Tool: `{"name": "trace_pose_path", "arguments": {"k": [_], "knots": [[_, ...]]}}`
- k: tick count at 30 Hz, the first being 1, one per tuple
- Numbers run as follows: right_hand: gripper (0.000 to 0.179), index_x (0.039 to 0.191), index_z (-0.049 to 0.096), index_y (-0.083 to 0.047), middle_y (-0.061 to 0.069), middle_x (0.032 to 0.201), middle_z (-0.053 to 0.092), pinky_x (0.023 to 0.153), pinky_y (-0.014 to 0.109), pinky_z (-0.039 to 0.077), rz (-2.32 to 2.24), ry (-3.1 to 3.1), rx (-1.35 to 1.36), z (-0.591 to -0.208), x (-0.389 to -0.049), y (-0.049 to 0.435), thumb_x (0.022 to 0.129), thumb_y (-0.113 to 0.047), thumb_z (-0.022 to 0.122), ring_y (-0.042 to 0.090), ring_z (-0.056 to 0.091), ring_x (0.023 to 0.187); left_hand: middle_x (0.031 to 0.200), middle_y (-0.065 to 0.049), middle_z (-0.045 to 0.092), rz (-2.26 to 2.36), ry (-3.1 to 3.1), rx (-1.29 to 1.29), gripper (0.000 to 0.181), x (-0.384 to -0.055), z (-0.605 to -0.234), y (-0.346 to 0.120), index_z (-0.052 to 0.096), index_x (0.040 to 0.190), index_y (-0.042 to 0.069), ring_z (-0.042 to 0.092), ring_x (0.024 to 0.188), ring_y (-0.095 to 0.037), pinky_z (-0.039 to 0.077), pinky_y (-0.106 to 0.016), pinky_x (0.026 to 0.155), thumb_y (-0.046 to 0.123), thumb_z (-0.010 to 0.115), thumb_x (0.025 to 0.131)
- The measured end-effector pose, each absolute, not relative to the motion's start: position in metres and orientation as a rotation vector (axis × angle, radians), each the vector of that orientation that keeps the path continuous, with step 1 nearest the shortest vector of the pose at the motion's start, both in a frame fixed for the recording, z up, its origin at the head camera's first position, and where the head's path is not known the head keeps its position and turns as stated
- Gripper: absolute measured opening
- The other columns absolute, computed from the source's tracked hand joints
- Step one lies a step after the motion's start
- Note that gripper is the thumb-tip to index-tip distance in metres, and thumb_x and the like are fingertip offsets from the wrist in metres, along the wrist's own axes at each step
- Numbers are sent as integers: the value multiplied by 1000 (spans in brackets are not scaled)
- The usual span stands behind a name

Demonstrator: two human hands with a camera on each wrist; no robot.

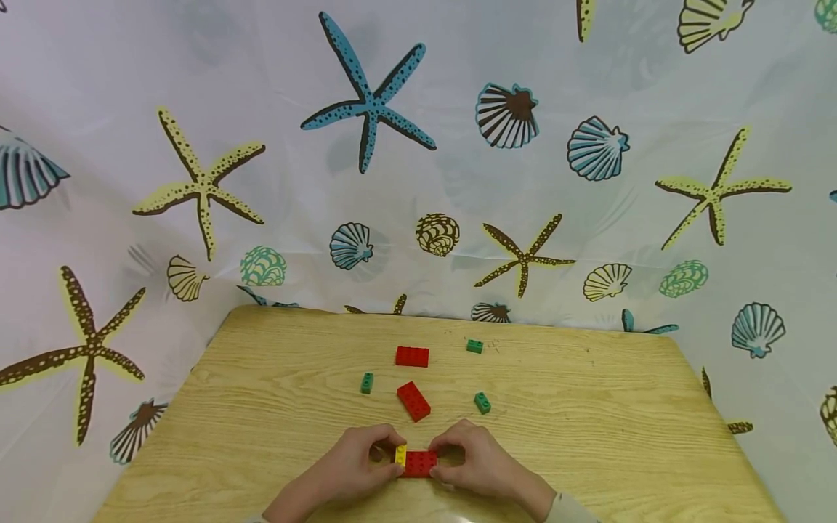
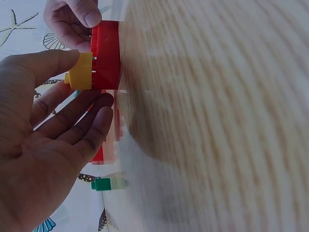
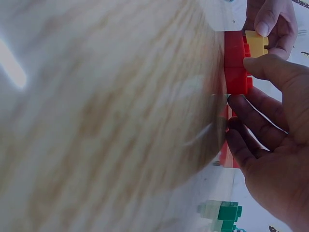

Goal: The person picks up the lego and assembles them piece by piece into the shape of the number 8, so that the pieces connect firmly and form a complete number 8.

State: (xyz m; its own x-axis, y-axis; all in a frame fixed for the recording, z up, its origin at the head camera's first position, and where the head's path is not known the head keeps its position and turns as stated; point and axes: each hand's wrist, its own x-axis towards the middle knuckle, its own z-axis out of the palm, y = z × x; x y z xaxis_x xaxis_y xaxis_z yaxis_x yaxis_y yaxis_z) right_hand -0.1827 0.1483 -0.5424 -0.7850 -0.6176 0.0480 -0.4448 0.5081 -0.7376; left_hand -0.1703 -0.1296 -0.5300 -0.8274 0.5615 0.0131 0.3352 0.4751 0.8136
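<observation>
- I see the left hand (image 1: 356,463) pinching a small yellow plastic brick (image 1: 401,456).
- The yellow brick sits on top of a big red plastic block (image 1: 421,464), at its left end.
- The right hand (image 1: 477,463) pinches the right end of that red block, at the near side of the pale wooden table (image 1: 588,414).
- One brick looks put on, I think, but I can't tell if it is pushed all the way down.
- The bumps on the rest of the red block are bare.
- These lie apart, not joined: a slanted red plastic block (image 1: 414,402) just past the hands, a far red plastic block (image 1: 413,357), a left green plastic brick (image 1: 368,383), a right green plastic brick (image 1: 482,403) and a far green plastic brick (image 1: 474,346).
- If those get used too, I'd guess most of the building is left.
</observation>
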Motion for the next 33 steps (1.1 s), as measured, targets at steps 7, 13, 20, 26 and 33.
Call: {"name": "trace_pose_path", "arguments": {"k": [7,13,20,26,33], "knots": [[24,115,79,-20,-9,110,75,92,27,50,-1144,2524,-918,-544,-184,149,95,-34,80,12,62,104,114,-2,74,1280,2464,773,25,-171,-531,-130,72,115,10,72,103,-21,60,-32,88,25,79,96],[27,116,78,-19,-10,109,75,88,24,51,-1169,2523,-1031,-551,-187,152,97,-37,77,7,60,102,115,-2,74,1291,2460,798,24,-172,-533,-130,71,115,10,72,103,-20,60,-32,89,25,78,97],[26,116,79,-18,-8,110,75,91,26,50,-1165,2501,-953,-547,-186,151,96,-35,78,9,61,104,115,-2,75,1304,2452,810,25,-172,-534,-131,72,115,10,72,103,-16,60,-33,90,26,77,97],[25,116,79,-20,-11,110,74,93,26,50,-1122,2515,-881,-544,-184,149,95,-33,80,8,60,105,116,-3,74,1333,2431,791,24,-172,-534,-130,72,114,9,72,103,-14,61,-34,89,25,78,97],[24,115,79,-19,-11,110,74,93,26,50,-1120,2520,-880,-542,-184,148,95,-32,80,8,60,104,114,-3,74,1336,2436,788,23,-172,-535,-130,72,113,9,71,101,-18,60,-32,88,24,78,96]]}}
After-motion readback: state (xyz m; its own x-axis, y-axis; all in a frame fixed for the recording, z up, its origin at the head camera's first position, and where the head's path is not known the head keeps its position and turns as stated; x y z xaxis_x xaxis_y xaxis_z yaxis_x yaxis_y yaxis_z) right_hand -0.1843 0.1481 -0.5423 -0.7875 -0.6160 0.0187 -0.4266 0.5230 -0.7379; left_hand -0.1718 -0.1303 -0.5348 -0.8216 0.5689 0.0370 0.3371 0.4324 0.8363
